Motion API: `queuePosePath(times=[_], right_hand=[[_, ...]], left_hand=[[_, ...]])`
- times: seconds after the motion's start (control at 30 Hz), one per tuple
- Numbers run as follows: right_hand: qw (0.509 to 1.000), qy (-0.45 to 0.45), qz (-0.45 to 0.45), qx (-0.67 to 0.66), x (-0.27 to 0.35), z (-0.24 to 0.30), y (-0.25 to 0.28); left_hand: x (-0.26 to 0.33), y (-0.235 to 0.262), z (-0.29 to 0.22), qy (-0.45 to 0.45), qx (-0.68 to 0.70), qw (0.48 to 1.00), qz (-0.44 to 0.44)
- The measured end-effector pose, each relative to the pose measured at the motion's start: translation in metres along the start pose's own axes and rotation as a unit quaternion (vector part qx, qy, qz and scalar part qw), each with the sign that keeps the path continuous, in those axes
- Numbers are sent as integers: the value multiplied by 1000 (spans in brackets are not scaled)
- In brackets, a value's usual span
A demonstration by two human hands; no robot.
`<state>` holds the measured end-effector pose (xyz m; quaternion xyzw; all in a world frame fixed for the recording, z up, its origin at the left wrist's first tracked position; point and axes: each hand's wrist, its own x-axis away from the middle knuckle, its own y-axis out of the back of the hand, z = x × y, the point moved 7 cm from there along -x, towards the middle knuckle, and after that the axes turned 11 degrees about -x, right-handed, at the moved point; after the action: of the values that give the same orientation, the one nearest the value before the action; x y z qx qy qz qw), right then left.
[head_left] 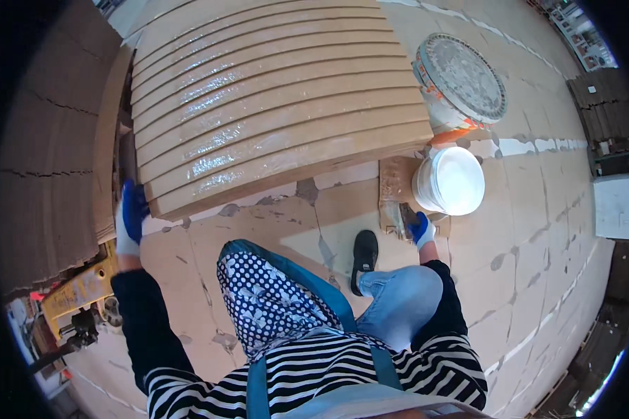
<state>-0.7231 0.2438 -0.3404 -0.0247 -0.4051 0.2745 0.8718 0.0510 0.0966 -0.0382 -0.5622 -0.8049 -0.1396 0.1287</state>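
A stack of brown cardboard sheets [279, 91] is fanned out in overlapping steps in front of me, with wet, glossy streaks down its left half. My left hand [131, 213], in a blue-and-white glove, rests against the stack's near left corner, fingers stretched out along the edge. Down to the right, my right hand [422, 229], gloved the same way, is closed around a flat brush [402, 218]. The brush is low over a stained cardboard piece [396, 178] on the floor, beside a white bucket [449, 181]. My fingers partly hide its handle.
A larger bucket with a crusted grey lid [465, 78] stands behind the white one. Tall piles of cardboard [52, 153] rise close on the left, above a yellow pallet jack part [84, 290]. More cardboard stacks [601, 105] line the far right.
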Motion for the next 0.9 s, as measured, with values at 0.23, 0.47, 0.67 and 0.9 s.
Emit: queuePosePath(times=[0.23,0.47,0.67,0.9], right_hand=[[997,-64,-41,-6,50,-5,-31],[382,779,127,481,214,173,-286],[378,479,176,772,196,164,-345],[251,656,150,696,187,200,-342]], left_hand=[[47,11,9,30,-237,971,-14],[44,4,-14,-134,-531,836,-11],[61,-3,-37,-54,-611,779,-133],[83,-24,-90,-21,-622,772,-131]])
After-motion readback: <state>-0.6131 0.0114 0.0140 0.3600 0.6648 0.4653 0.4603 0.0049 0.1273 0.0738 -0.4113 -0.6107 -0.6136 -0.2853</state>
